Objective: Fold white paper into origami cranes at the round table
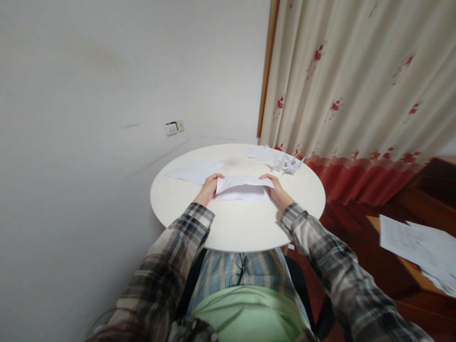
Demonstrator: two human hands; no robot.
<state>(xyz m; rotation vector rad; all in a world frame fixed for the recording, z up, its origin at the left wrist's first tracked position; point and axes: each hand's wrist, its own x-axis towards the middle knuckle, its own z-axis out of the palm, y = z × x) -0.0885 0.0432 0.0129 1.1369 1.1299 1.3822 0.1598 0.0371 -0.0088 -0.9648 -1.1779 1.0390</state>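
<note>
White sheet (245, 181): spans the space between both hands, over the middle of the counter (235, 225); shows an upper layer bowed above a lower one. Left grip (211, 184): clamped on the left end of the sheet. Right grip (274, 185): clamped on the right end.

Counter: round, white, smooth. Carries a flat loose sheet (195, 169) just beyond the left grip, crumpled paper scraps (288, 165) beyond the right grip, and a small paper piece (259, 152) near the far edge.

Wall (107, 76): white, scuffed; bears a socket plate (170, 129) and a smaller plate (180, 126) beside it. Curtain (352, 80): cream with red flowers, red along the bottom; hangs beside a wooden strip (268, 71). Floor (340, 221): dark red. At far right, printed papers (415, 242): overlap on a wooden surface (373, 222).
</note>
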